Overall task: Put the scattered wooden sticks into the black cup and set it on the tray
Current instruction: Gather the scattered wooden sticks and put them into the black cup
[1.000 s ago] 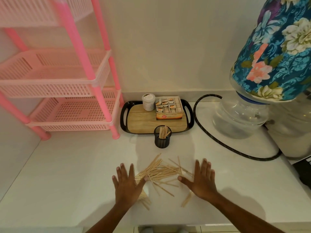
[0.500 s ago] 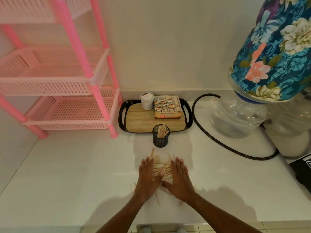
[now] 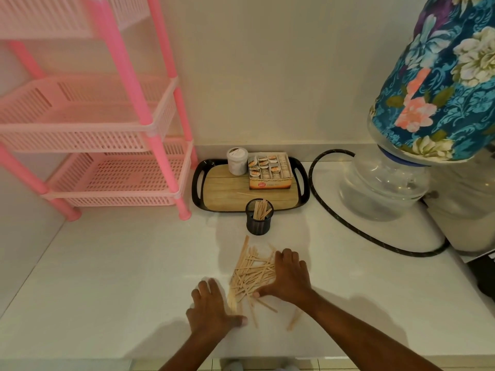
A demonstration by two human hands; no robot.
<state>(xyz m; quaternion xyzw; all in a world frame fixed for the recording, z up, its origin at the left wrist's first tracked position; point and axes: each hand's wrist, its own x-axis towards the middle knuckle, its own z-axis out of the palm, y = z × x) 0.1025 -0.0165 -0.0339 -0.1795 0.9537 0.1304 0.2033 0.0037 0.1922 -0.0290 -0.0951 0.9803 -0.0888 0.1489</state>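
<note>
A loose pile of wooden sticks (image 3: 253, 274) lies on the white worktop (image 3: 107, 277) between 2 bare hands. The right hand (image 3: 290, 277) lies flat at the pile's 3 o'clock side, fingers together and extended, thumb touching the lowest sticks; it grips nothing. The left hand (image 3: 211, 310) rests palm down at the pile's 7 o'clock, fingers loosely spread, thumb beside the near ends of several sticks, also holding nothing. A few stray sticks (image 3: 294, 321) lie apart at the pile's 5 o'clock. The black cup (image 3: 259, 220) stands upright on the worktop at the pile's 12 o'clock, already containing some sticks, just in front of the tray (image 3: 198, 183). The tray carries a white jar (image 3: 237, 161), a small box (image 3: 269, 171) and 1 single stick (image 3: 247, 194). A pink rack (image 3: 112, 135) stands at the tray's 9 o'clock.
</note>
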